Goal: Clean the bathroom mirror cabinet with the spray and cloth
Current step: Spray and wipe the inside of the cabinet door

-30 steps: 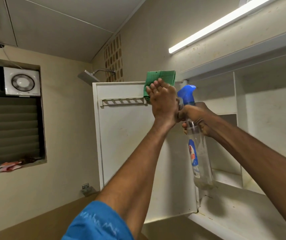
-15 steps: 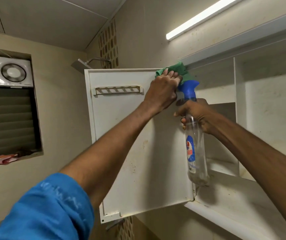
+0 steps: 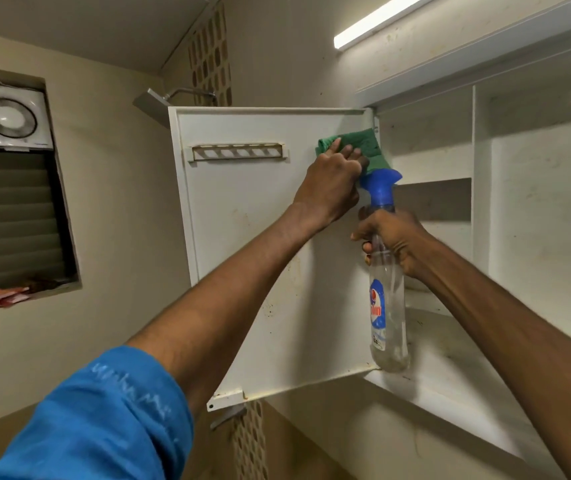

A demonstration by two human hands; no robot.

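The white cabinet door (image 3: 242, 237) stands swung open, its stained inner face toward me. My left hand (image 3: 329, 185) presses a green cloth (image 3: 363, 143) flat against the door's upper right corner, close to the hinge side. Just below and to the right, my right hand (image 3: 395, 240) grips the neck of a clear spray bottle (image 3: 386, 306) with a blue nozzle; the bottle hangs upright in front of the cabinet's lower shelf (image 3: 450, 375). The cloth's lower edge is hidden behind the nozzle.
A slotted white rack (image 3: 237, 152) is fixed high on the door. Open cabinet compartments (image 3: 536, 202) lie to the right under a tube light (image 3: 374, 24). An exhaust fan (image 3: 7, 116) and louvred window (image 3: 10, 220) are on the left wall, a shower head (image 3: 154, 102) behind the door.
My left hand has slid the cloth from the door's top edge down onto its inner face near the hinge. The bottle stays in my right hand, almost unmoved.
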